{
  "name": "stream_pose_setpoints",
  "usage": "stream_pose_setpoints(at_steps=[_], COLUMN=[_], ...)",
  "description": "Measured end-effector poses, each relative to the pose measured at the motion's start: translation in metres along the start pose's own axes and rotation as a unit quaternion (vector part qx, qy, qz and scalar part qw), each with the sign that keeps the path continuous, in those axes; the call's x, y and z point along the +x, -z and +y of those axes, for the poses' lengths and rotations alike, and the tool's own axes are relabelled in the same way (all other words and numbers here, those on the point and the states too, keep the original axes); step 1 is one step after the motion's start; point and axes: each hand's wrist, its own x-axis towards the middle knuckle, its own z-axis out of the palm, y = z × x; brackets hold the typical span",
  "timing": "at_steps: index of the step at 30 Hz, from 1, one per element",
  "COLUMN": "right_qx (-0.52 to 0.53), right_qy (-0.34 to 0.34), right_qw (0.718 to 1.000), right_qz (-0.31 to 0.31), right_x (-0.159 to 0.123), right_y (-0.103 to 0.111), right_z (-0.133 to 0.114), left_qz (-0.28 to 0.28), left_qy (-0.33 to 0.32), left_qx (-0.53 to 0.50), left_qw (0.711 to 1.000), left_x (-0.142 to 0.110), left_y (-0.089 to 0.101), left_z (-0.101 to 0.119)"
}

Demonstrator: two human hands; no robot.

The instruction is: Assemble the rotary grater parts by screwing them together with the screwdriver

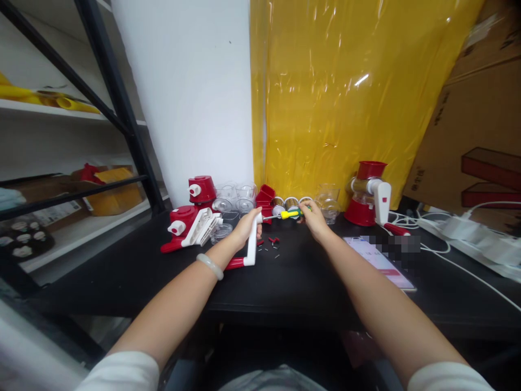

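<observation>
My left hand [246,227] is closed around the upper end of a white crank handle [252,247], whose red grip [235,264] points left at the bottom. A screwdriver [291,214] with a yellow and green handle lies level in my right hand [313,218], fingers wrapped around its end. Its metal shaft reaches left to the top of the crank handle; the exact contact at the tip is too small to make out. Below, several small screws [266,249] and small red parts [274,240] lie on the black table [293,288].
Red machine bodies [185,220] and more white crank handles [204,228] sit at left. Behind my hands are clear plastic parts [236,196], red hoppers [266,196] and metal drums [291,203]. An assembled rotary grater [364,195], a phone [382,263] and a power strip [474,239] with cables stand right.
</observation>
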Motion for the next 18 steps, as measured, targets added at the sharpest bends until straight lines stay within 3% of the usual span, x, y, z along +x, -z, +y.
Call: stream_pose_setpoints(at_steps=[6, 18], right_qx=[0.04, -0.055], right_qy=[-0.021, 0.026], right_qw=[0.999, 0.998], right_qz=[-0.001, -0.017], right_x=[0.0, -0.0027], right_y=[0.0004, 0.0023], right_z=[-0.0021, 0.0009], left_qz=[0.0, 0.012], left_qy=[-0.006, 0.001], left_qx=[-0.005, -0.019], left_qw=[1.0, 1.0], left_x=[0.002, 0.0042], left_y=[-0.0006, 0.0018], left_z=[-0.0008, -0.001])
